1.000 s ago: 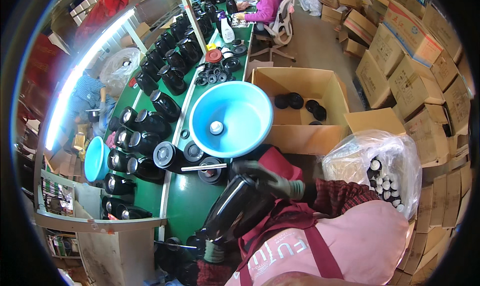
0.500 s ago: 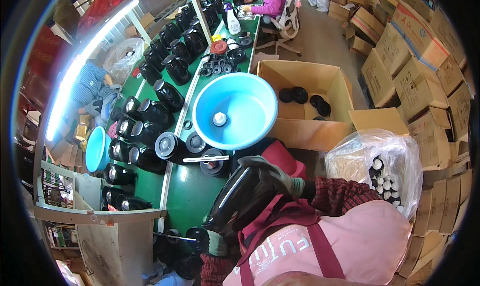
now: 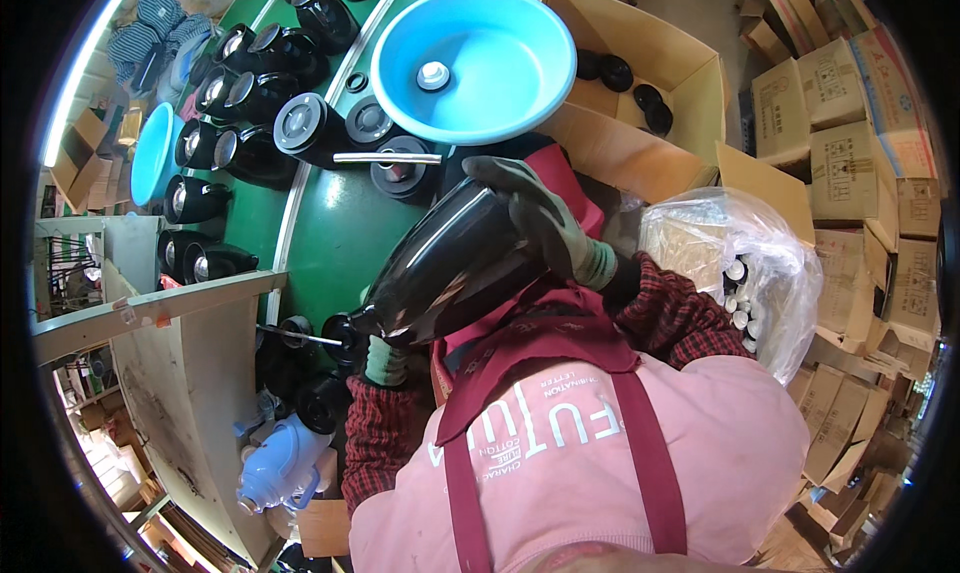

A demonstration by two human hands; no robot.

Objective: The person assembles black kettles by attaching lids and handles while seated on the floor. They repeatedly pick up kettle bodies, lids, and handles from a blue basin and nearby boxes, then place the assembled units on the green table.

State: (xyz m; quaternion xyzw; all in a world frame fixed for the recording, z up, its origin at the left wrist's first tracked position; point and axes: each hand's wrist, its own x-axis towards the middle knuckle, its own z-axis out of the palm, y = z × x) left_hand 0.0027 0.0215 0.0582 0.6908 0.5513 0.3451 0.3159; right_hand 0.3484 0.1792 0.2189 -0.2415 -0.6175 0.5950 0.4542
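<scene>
The glossy black flask body (image 3: pixel 455 258) is tilted in front of the maroon apron (image 3: pixel 500 363), off the right edge of the green workbench (image 3: pixel 330 228). The gloved right hand (image 3: pixel 550 223) is clamped over its upper end, fingers close together; the gloved left hand (image 3: pixel 385 361) is at the lower end, its fingers mostly hidden, so I cannot tell how they close. Good handling here likely means an even, broad grip, the lower end well supported, and the smooth wall clear of the silver rod (image 3: pixel 388 159), which extends across a black disc near the bench's right edge. Beyond that, a blue basin (image 3: pixel 515 73) overhangs the same edge, and black flask bodies (image 3: pixel 260 158) crowd the bench's left side. A cardboard box (image 3: pixel 695 88) stands right of the basin.
</scene>
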